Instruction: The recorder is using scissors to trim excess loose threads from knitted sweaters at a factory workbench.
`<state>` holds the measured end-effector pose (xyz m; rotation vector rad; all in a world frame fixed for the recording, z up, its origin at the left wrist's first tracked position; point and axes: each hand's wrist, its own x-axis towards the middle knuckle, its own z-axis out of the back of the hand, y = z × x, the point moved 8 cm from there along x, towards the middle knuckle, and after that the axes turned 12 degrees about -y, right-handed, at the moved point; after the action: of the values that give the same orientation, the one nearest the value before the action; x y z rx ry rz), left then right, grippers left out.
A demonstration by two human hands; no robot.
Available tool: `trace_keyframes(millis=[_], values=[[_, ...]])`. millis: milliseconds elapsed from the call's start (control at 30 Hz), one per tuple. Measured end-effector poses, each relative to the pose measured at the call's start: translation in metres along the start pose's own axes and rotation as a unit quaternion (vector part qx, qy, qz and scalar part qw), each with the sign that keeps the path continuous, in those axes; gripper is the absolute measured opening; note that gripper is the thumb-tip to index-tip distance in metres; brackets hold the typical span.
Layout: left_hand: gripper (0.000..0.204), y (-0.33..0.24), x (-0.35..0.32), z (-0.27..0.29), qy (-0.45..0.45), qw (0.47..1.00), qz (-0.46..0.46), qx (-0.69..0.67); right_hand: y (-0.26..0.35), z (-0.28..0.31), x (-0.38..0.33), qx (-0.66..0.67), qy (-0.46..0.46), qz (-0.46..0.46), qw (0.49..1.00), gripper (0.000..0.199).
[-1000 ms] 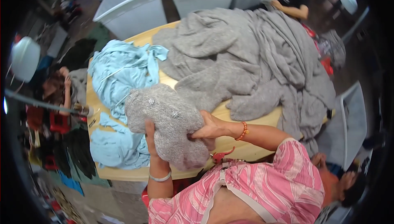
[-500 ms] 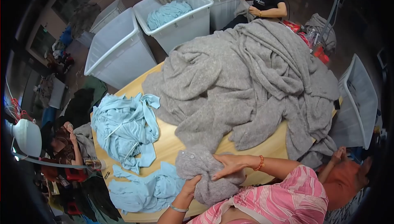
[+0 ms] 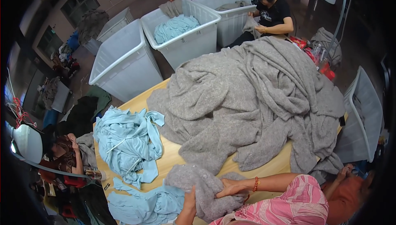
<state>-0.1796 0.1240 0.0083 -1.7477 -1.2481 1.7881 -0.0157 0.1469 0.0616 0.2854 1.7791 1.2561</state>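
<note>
**Both hands on grey knit at table's near edge**

I see my left hand [image 3: 189, 202] gripping the lower side of a small grey knit [image 3: 206, 190], fingers curled into the fabric, closed on it; thumb side is hidden in the folds. My right hand [image 3: 230, 187] lies across the knit from the right, fingers mostly flat and pressed down, partly wrapped over a fold, so it pins more than it pinches. A bead bracelet [image 3: 255, 183] sits on that wrist.

The knit is bunched at the near edge of the wooden table [image 3: 171, 159], close to my body, likely pulled there so both hands can work it without reaching. It touches the blue cloth [image 3: 144, 204] lying to its left.

The big grey pile [image 3: 255, 97] fills the table's far and right parts, just beyond the knit, within reach. A second blue heap [image 3: 128, 142] sits on the left, kept apart from the grey, which looks like sorting by colour.

White bins [image 3: 123, 64] stand past the table; one holds blue fabric. A person in black [image 3: 272, 12] handles grey cloth at the far end.
</note>
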Motion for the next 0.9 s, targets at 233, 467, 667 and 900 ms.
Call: trace_keyframes(millis=[233, 467, 667, 900], values=[[0.066, 0.007, -0.024, 0.029, 0.020, 0.981, 0.080, -0.174, -0.003, -0.005, 0.030, -0.023, 0.074, 0.101, 0.992, 0.075], [0.057, -0.002, -0.014, 0.052, -0.026, 0.984, 0.077, -0.160, 0.369, 0.290, 0.111, -0.112, -0.405, 0.377, 0.826, 0.073], [0.054, 0.002, -0.023, 0.081, -0.065, 0.973, 0.048, -0.217, 0.489, 0.242, -0.033, -0.121, -0.579, 0.471, 0.654, 0.089], [0.042, 0.055, -0.039, 0.074, -0.048, 0.979, 0.139, -0.139, 0.192, 0.164, 0.021, -0.333, -0.397, 0.394, 0.759, 0.062]])
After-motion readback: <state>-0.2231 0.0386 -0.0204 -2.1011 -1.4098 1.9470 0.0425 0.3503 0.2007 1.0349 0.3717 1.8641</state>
